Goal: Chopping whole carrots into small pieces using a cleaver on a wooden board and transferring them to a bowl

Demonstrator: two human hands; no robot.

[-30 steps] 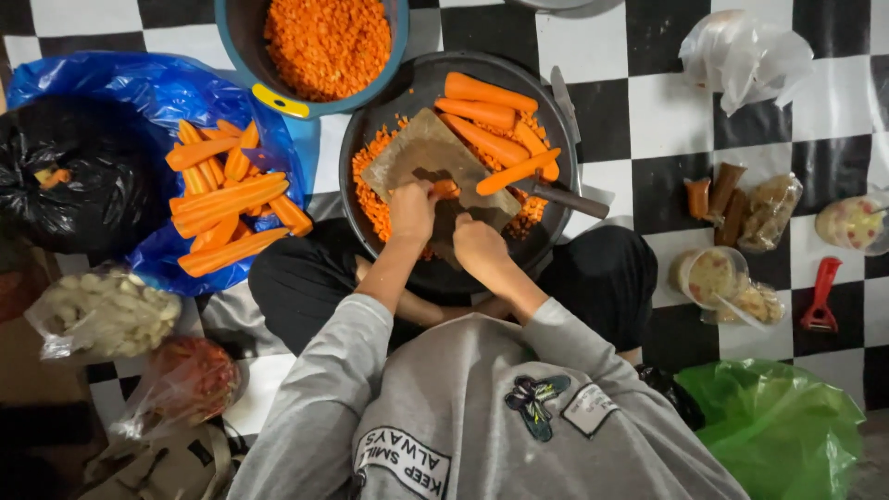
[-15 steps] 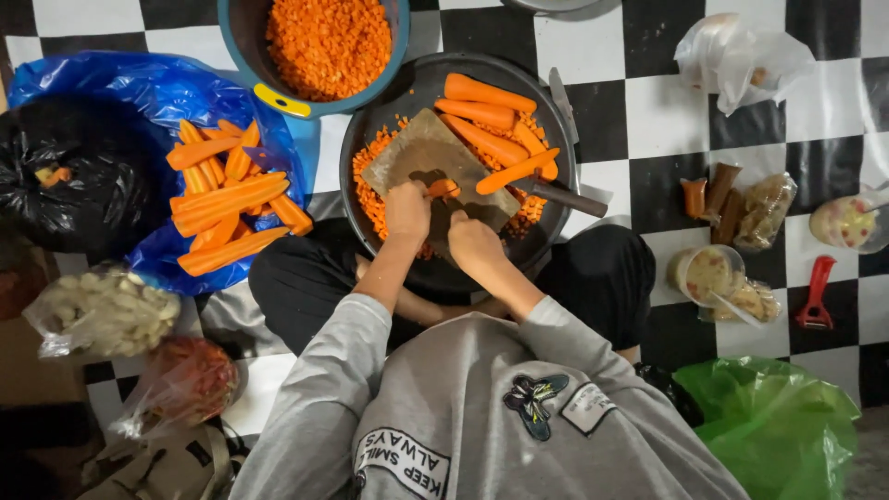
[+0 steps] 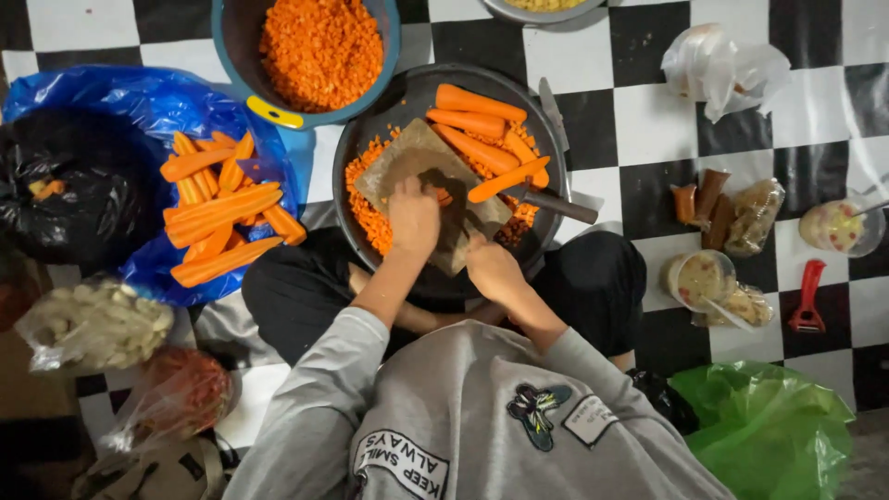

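My left hand (image 3: 413, 218) presses down on a small carrot piece (image 3: 445, 196) on a wooden cutting board (image 3: 407, 153). The board lies inside a dark round pan (image 3: 370, 125) between my knees. My right hand (image 3: 493, 269) is closed around the handle of a dark knife (image 3: 451, 227), whose blade lies across the board next to my left fingers. Whole peeled carrots (image 3: 472, 120) and chopped carrot bits (image 3: 366, 208) fill the pan around the board.
A blue bowl (image 3: 243, 37) of chopped carrot sits beyond the pan. Peeled carrots (image 3: 218, 218) lie on a blue bag at left, next to a black bag (image 3: 79, 199). Two more knives (image 3: 554, 204) rest on the pan's right rim. Food bags, cups, a red peeler (image 3: 807, 296) and a green bag (image 3: 764, 435) lie to the right.
My right hand has drawn back slightly toward my body with the knife. My left hand stays on the board almost where it was.
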